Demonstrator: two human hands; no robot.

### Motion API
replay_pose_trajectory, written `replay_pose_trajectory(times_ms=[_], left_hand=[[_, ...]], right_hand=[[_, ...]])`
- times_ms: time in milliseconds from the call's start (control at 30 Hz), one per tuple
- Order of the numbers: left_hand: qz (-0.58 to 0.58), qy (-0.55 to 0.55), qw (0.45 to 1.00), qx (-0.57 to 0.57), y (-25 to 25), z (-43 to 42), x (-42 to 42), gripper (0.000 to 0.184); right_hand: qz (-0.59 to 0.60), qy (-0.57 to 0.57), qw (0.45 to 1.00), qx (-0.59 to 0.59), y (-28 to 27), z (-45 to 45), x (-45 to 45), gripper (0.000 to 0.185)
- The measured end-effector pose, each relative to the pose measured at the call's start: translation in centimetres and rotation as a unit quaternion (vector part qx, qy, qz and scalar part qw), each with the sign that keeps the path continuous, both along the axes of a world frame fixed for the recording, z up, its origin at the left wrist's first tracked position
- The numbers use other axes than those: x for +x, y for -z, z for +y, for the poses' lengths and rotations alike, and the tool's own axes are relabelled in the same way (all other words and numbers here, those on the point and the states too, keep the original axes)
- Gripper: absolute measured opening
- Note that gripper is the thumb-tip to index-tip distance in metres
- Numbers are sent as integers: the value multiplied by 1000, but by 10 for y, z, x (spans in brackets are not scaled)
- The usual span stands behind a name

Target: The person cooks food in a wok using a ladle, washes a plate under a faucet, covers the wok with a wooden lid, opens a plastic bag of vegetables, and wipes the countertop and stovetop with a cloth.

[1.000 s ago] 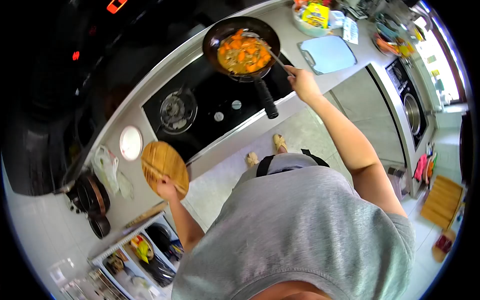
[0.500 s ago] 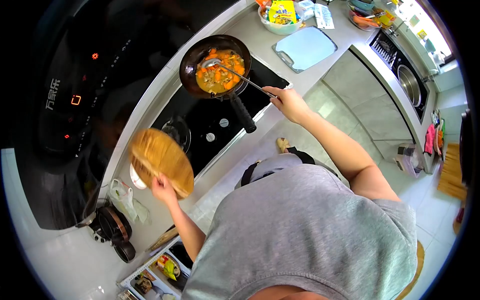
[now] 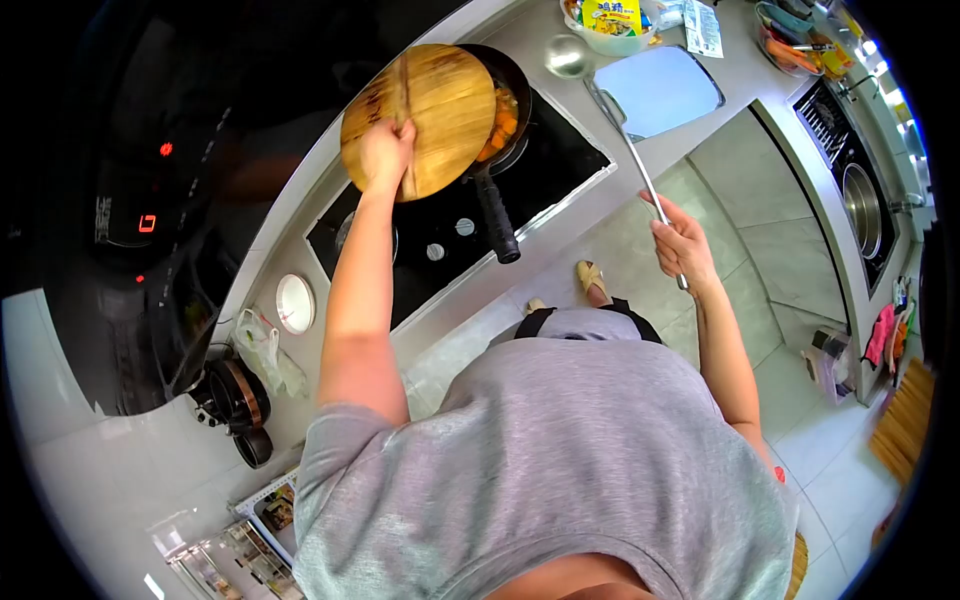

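Observation:
My left hand [image 3: 386, 152] grips the raised wooden bar across a round wooden lid [image 3: 450, 120]. The lid covers the left and middle part of a dark wok [image 3: 515, 75] on the black stove; orange pieces of food [image 3: 502, 128] show at its right side. The wok's black handle [image 3: 496, 220] points toward me. My right hand [image 3: 684, 245] holds a long metal ladle [image 3: 640, 165] by its handle end, away from the wok. The ladle's bowl is up by the light blue cutting board [image 3: 660, 92].
Two stove knobs [image 3: 464, 227] face me. A white dish [image 3: 295, 303], a plastic bag [image 3: 262, 350] and dark pots [image 3: 235, 393] stand on the left counter. A bowl of packets [image 3: 615, 40] sits behind the cutting board. Farther right is a sink [image 3: 862, 210].
My left hand has brought the wooden lid from the left counter area up over the wok. My right hand has lifted the ladle out of the food and moved it to the right.

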State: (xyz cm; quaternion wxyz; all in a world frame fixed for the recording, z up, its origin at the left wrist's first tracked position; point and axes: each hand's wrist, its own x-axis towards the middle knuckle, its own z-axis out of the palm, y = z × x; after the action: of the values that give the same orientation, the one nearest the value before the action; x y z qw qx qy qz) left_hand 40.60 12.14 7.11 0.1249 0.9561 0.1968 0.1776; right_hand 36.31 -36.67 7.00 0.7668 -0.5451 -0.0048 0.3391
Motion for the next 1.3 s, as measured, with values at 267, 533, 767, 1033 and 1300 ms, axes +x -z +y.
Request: replay_pose_trajectory(times_ms=[267, 533, 767, 1033, 1300], left_hand=[[67, 21, 996, 56, 50, -16, 67, 35], [85, 10, 996, 36, 67, -27, 70, 35], [91, 7, 994, 51, 75, -26, 73, 35], [125, -1, 991, 46, 75, -29, 72, 35], [136, -34, 990, 26, 42, -32, 68, 41]], right_hand=[[46, 124, 991, -28, 48, -62, -26, 46], [79, 165, 983, 30, 68, -71, -26, 46], [75, 169, 982, 27, 68, -70, -11, 45], [73, 160, 984, 18, 68, -67, 0, 45], [83, 123, 988, 51, 102, -47, 43, 45]])
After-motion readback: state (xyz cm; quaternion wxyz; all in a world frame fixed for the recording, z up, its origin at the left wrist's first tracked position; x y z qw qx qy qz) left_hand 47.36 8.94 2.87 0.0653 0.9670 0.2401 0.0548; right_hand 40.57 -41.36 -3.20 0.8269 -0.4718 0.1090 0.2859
